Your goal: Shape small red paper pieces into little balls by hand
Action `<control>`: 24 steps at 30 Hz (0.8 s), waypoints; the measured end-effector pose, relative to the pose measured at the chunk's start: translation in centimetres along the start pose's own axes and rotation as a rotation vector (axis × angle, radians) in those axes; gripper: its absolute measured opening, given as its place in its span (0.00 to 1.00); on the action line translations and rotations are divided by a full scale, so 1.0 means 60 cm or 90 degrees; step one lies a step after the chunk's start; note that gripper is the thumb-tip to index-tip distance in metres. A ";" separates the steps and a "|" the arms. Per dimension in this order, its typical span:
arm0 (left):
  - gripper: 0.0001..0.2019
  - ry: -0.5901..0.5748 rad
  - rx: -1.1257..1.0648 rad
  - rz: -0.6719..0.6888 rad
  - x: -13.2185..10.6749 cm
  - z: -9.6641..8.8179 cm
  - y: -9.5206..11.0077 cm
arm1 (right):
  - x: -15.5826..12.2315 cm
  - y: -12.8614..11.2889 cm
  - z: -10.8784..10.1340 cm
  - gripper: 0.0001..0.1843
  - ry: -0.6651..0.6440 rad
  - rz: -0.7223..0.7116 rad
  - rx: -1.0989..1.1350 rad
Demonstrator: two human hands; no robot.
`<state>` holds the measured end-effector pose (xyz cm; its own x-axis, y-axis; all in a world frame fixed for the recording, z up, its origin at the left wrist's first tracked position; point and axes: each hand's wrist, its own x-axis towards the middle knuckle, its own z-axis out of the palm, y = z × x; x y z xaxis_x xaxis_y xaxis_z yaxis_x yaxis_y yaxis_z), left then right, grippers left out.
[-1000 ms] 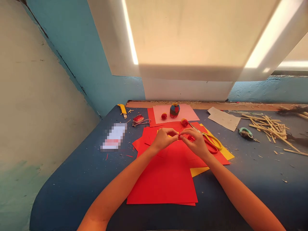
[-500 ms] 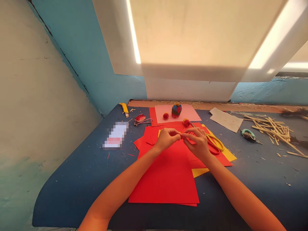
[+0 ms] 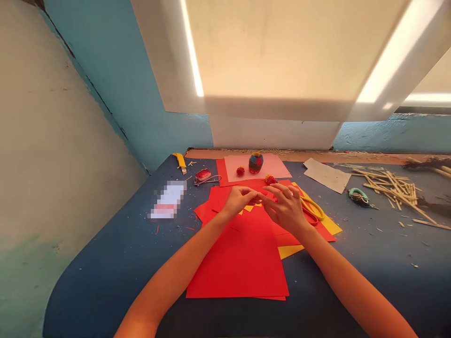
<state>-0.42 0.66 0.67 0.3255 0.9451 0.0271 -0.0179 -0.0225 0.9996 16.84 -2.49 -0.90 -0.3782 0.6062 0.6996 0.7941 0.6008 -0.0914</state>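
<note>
My left hand (image 3: 238,202) is closed in a pinch over the red paper sheets (image 3: 243,263). A small red paper piece seems to be in its fingertips, though the fingers mostly hide it. Touching those fingertips is my right hand (image 3: 287,206), its fingers stretched and apart. Scissors with yellow and red handles (image 3: 313,209) lie just beyond the right hand, on red and yellow paper. Small yellow pieces (image 3: 249,208) show below the fingers. A red and yellow ball (image 3: 270,180) rests just behind the hands.
Toward the back stand a multicoloured small pot (image 3: 255,163) and another ball (image 3: 240,171) on pink paper (image 3: 278,169). A yellow cutter (image 3: 180,163) and a red object (image 3: 203,175) lie left. Teal-handled snips (image 3: 360,197), cardboard (image 3: 327,175) and sticks (image 3: 394,188) lie right.
My right hand's fingers have opened from a pinch and spread over the left fingertips. The left hand stays pinched. The whole view has shifted slightly.
</note>
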 end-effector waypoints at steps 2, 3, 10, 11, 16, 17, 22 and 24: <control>0.10 0.025 0.003 0.034 0.001 0.002 0.000 | 0.001 -0.004 0.005 0.14 0.058 0.094 0.073; 0.10 0.039 0.006 0.049 0.001 0.004 0.000 | 0.002 -0.006 0.007 0.15 0.086 0.156 0.130; 0.08 0.035 0.031 0.121 -0.001 0.013 -0.007 | 0.007 -0.018 0.014 0.12 0.062 0.403 0.534; 0.08 0.027 0.058 0.129 -0.001 0.012 -0.008 | 0.007 -0.018 0.014 0.12 0.066 0.410 0.554; 0.06 -0.003 0.216 0.163 -0.003 0.007 -0.008 | 0.007 -0.016 0.009 0.09 0.067 0.403 0.530; 0.06 -0.014 0.231 0.164 -0.002 0.006 -0.007 | 0.006 -0.016 0.008 0.08 0.066 0.395 0.516; 0.07 -0.077 0.238 0.157 0.001 0.000 -0.005 | 0.005 -0.012 0.008 0.07 0.046 0.384 0.498; 0.07 -0.102 0.224 0.154 0.003 -0.002 -0.005 | 0.006 -0.011 0.007 0.07 0.035 0.391 0.520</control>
<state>-0.48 0.89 0.35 0.4940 0.8373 0.2344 0.2020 -0.3727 0.9057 15.95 -2.46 -0.91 0.0231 0.9165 0.3993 0.2690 0.3790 -0.8854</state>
